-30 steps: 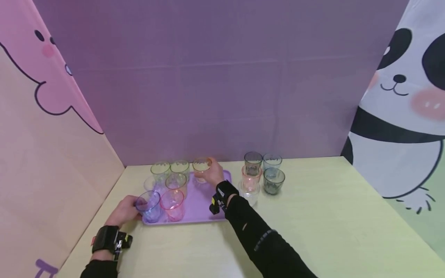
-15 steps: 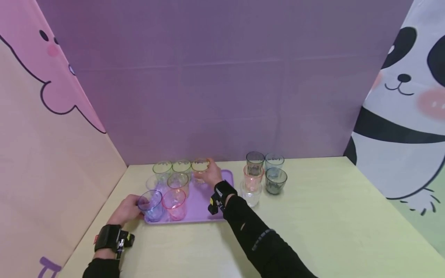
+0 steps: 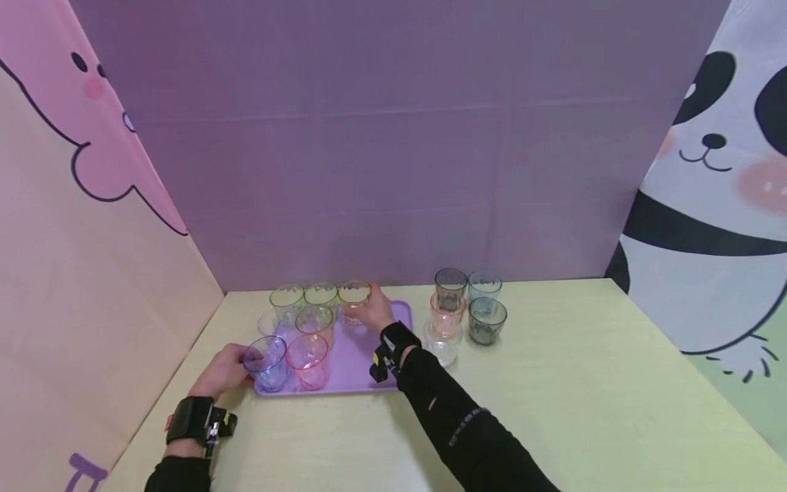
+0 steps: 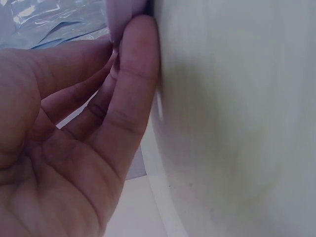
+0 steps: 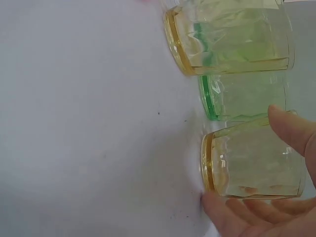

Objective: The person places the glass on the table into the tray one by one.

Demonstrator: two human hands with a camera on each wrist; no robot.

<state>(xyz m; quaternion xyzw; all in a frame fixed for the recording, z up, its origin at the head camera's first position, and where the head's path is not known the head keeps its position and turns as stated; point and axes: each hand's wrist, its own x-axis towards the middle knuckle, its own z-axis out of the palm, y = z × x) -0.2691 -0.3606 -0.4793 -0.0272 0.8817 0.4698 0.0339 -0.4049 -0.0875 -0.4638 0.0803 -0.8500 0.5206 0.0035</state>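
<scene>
In the head view, a purple tray (image 3: 359, 359) holds several clear tinted glasses. My left hand (image 3: 224, 372) pinches its front-left corner; the left wrist view shows thumb and fingers meeting at the tray's lavender edge (image 4: 121, 19). At the back of the tray, my right hand (image 3: 373, 311) grips an amber glass (image 5: 254, 160), thumb on one side and fingers on the other. That glass stands upright beside a green glass (image 5: 247, 96). A second amber glass (image 5: 237, 42) is close by. Nearest the left hand are a blue glass (image 3: 267, 369) and a pink glass (image 3: 309, 365).
Right of the tray stand more glasses on the pale table (image 3: 553, 383): dark grey (image 3: 486, 321), orange-pink (image 3: 447, 318), clear (image 3: 443, 348) and others behind. A purple wall (image 3: 393, 150) borders the table's back edge.
The right hand has moved the amber glass slightly left, closer to the green glass, then stayed nearly still. The left hand remains at the tray corner; the head view shifted a little.
</scene>
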